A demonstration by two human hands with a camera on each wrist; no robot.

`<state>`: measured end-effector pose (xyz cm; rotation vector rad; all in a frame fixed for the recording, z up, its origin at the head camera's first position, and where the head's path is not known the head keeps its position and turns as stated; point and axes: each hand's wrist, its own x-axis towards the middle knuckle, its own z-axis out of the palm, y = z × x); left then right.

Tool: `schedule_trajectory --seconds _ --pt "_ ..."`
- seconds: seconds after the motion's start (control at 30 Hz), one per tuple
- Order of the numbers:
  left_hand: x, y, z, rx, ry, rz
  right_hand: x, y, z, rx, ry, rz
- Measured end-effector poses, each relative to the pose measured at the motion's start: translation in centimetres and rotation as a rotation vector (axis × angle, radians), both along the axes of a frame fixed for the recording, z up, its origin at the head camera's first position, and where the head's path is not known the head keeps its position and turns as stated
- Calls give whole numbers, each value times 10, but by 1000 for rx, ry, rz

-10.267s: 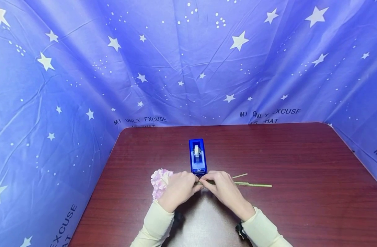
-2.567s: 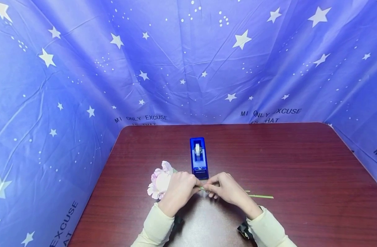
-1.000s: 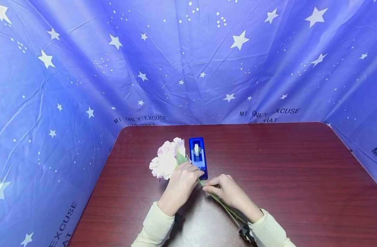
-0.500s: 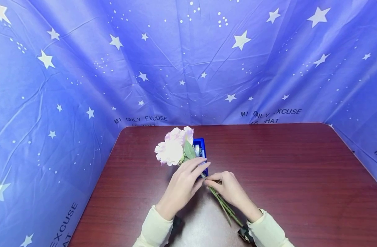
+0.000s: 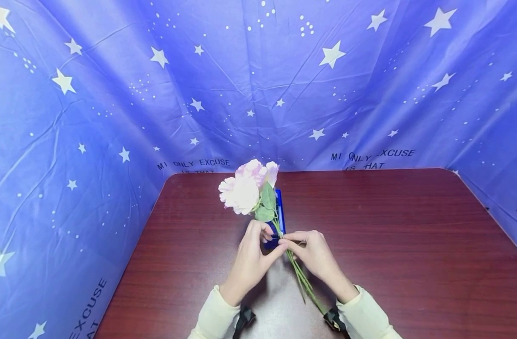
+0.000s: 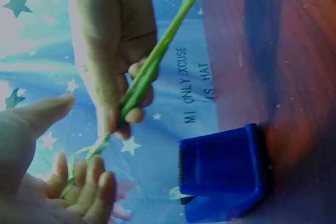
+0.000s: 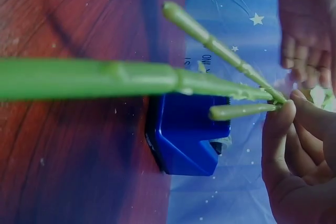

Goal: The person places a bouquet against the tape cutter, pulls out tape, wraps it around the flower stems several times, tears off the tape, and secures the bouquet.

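Pale pink and white flowers (image 5: 243,190) with green leaves (image 5: 268,195) stand tilted over the table in the head view. Their green stems (image 7: 84,80) fan out toward the person. With thumb and fingers my right hand (image 5: 319,259) pinches the stems near mid-length. Beside them is my left hand (image 5: 252,263), its thumb spread away from loosely bent fingers; those fingers lie around the stems without gripping, as the left wrist view shows. A shiny pale patch (image 6: 101,142) shows on the stems between the hands. Partly hidden behind the flowers, a blue tape dispenser (image 6: 226,161) sits on the table.
The dark red wooden table (image 5: 390,235) spreads on both sides of the hands. Blue star-printed cloth (image 5: 250,84) hangs behind and beside it. Black straps (image 5: 335,320) show at the cuffs of the cream sleeves.
The flowers have swung from the left up in front of the tape dispenser, their stems turning toward the person. My left hand has loosened from the stems; my right hand still pinches them.
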<state>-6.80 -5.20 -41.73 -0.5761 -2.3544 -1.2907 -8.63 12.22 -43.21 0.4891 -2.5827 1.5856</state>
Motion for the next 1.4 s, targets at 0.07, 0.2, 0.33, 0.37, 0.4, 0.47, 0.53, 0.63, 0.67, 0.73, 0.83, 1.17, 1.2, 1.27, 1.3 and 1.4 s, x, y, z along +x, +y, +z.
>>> schedule_trajectory --seconds 0.07,0.2,0.33,0.37,0.4,0.47,0.53,0.63,0.67,0.73,0.83,1.17,1.2,1.27,1.3,1.4 --pt "0 1 -4 -6 -59 0 -1 0 0 -34 -5 -3" --pt "1 4 -9 -19 -124 -35 -1 0 0 -39 15 -34" --pt "0 7 -12 -46 -232 -75 -3 0 0 3 80 -75" --pt "0 8 -12 -53 -264 -86 -3 0 0 7 88 -81" --pt "0 8 -13 -57 -296 -100 -3 0 0 4 86 -84" --pt "-1 9 -15 -53 -357 -139 -4 1 0 2 82 -91" --pt "-1 10 -16 -45 -402 -174 -4 1 -1 -9 66 -94" --pt "-2 12 -18 -43 -453 -209 -4 3 -1 -15 59 -99" --pt "-2 13 -18 -43 -462 -217 -3 3 -1 -17 54 -100" --pt "-3 14 -18 -49 -473 -227 -3 4 -1 -25 54 -101" --pt "-4 17 -18 -50 -465 -247 -3 6 0 -26 57 -109" --pt "-8 25 -22 -4 -472 -242 -3 11 1 -16 37 -149" --pt "-9 25 -22 3 -476 -240 -3 12 1 -20 28 -149" --pt "-9 27 -23 13 -483 -237 -3 13 1 -24 20 -150" --pt "-9 28 -23 17 -485 -238 -3 14 1 -23 18 -152" --pt "-10 30 -23 34 -488 -253 -4 15 0 -19 10 -158"
